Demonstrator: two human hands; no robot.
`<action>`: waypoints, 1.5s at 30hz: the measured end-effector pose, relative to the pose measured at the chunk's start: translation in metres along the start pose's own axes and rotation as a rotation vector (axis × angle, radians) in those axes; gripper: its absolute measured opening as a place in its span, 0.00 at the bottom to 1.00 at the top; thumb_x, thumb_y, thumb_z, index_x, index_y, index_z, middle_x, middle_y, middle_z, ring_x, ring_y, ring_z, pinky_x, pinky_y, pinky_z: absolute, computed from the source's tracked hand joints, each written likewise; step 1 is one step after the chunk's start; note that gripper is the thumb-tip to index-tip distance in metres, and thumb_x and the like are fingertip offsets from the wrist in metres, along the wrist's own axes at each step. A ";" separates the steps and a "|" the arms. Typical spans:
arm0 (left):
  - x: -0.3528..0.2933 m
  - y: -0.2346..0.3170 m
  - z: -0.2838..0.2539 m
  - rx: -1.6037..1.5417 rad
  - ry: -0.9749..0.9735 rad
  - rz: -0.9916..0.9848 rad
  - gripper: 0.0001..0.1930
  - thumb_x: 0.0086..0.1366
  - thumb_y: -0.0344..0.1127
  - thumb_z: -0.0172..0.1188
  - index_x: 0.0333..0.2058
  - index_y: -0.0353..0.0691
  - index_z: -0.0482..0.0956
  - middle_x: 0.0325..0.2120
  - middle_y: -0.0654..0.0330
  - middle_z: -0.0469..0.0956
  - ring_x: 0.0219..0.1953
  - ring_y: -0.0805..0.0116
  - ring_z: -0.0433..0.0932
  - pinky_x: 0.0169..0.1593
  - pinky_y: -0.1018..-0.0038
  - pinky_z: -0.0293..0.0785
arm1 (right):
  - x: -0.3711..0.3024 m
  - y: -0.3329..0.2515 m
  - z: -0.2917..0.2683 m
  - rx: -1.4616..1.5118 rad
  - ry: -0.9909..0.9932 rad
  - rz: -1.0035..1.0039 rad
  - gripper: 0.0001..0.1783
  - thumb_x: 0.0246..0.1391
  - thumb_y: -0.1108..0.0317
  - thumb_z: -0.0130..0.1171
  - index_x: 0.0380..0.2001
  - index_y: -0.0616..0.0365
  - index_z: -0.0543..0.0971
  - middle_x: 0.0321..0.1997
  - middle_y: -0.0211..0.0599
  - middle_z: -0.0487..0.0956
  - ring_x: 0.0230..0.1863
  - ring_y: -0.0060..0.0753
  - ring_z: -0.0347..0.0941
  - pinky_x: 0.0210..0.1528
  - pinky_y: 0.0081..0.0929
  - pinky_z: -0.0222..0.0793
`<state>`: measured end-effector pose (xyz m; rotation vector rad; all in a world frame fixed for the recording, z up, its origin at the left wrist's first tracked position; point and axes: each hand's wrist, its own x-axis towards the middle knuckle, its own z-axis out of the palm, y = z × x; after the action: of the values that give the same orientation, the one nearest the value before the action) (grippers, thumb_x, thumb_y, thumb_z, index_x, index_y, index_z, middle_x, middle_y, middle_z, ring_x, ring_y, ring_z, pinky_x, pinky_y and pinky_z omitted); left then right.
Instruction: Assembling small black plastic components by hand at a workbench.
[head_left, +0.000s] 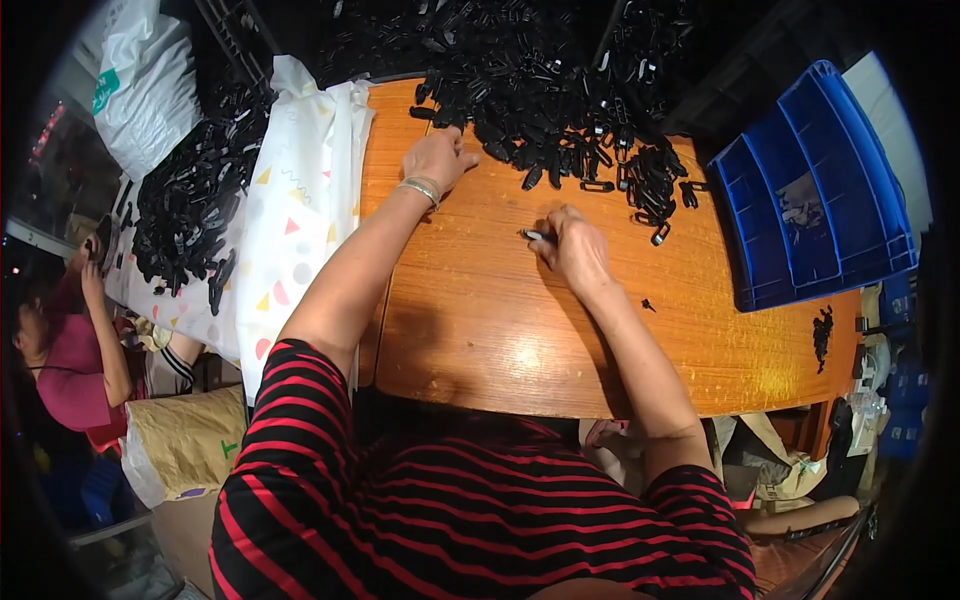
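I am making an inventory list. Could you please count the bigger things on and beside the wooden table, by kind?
Blue plastic crate: 1
Heaps of small black clips: 2, the other on the patterned cloth
White sack: 1
Total: 4
The single clips are too many to count.

White plastic sack [150,85] with green label [106,88] at top-left; tan bag [185,440] lower-left, below the table edge.

The light is bright on the table [500,330], with a shiny white spot near its front edge. The corners go dark and round. Straight edges bend there. The black pile [560,90] looks a bit blurry, maybe from shadow.
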<state>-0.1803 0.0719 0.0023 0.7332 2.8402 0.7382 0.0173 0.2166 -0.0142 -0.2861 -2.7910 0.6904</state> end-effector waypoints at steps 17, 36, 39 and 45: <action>-0.139 0.011 -0.012 -1.395 -0.173 0.040 0.14 0.63 0.33 0.61 0.45 0.34 0.76 0.26 0.64 0.77 0.25 0.80 0.75 0.27 0.85 0.68 | -0.038 -0.070 -0.012 0.640 0.227 0.046 0.13 0.54 0.78 0.61 0.44 0.64 0.76 0.31 0.29 0.76 0.30 0.17 0.71 0.31 0.16 0.69; -0.189 0.013 -0.018 -1.125 0.036 0.195 0.15 0.63 0.32 0.60 0.48 0.33 0.77 0.36 0.63 0.78 0.23 0.84 0.71 0.25 0.86 0.68 | -0.056 -0.097 -0.011 0.541 0.318 -0.166 0.11 0.48 0.77 0.66 0.36 0.62 0.78 0.30 0.30 0.74 0.26 0.17 0.71 0.26 0.16 0.66; -0.197 0.019 -0.018 -1.099 0.049 0.193 0.15 0.64 0.30 0.59 0.48 0.33 0.77 0.37 0.62 0.78 0.26 0.84 0.72 0.26 0.86 0.69 | -0.058 -0.097 -0.004 0.424 0.365 -0.251 0.11 0.46 0.76 0.66 0.35 0.62 0.78 0.29 0.37 0.74 0.24 0.25 0.74 0.24 0.19 0.68; -0.209 0.018 -0.013 -1.168 0.015 0.208 0.12 0.67 0.32 0.55 0.47 0.33 0.77 0.34 0.64 0.78 0.33 0.81 0.74 0.34 0.84 0.72 | -0.075 -0.097 0.015 0.519 0.364 -0.117 0.24 0.44 0.71 0.70 0.46 0.59 0.73 0.34 0.37 0.74 0.27 0.24 0.74 0.26 0.21 0.70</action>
<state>0.0071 -0.0208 0.0206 0.7427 1.7804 2.0825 0.0715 0.1072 0.0050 -0.1272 -2.1751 1.1632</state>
